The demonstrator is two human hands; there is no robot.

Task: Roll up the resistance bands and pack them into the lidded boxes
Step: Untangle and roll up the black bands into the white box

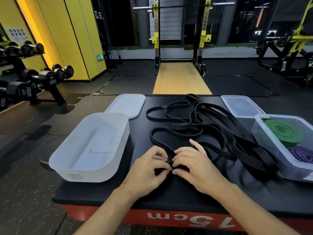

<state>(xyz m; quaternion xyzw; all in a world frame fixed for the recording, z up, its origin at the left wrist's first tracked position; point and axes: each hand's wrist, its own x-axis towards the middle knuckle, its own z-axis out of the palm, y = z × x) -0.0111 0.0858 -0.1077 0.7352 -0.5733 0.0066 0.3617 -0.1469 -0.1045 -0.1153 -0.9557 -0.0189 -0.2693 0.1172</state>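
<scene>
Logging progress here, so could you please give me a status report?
Left hand and right hand pinch black rubber band end. Frosted plastic box open, empty. Loops tangled.

1. Platform (pixel 101 213), red front face, bottom of the frame: large pale figures "15cm", upside down to the camera.
2. Dumbbell (pixel 21 91), lower rack, left edge: white "40" on the hexagonal head, turned sideways; the smaller lines of print beside it are too fine to read.
3. Second dumbbell (pixel 49 78), same rack, just right of and above the first: white "40", also turned sideways.
4. Exit sign (pixel 100 57), low on the yellow wall, upper left of centre: lit green, arrow pointing left and running figure.
5. Black resistance band (pixel 163 106), centre: short white lettering, inverted, not fully legible.
6. Wall poster (pixel 17 33), upper left: print unreadable.
</scene>
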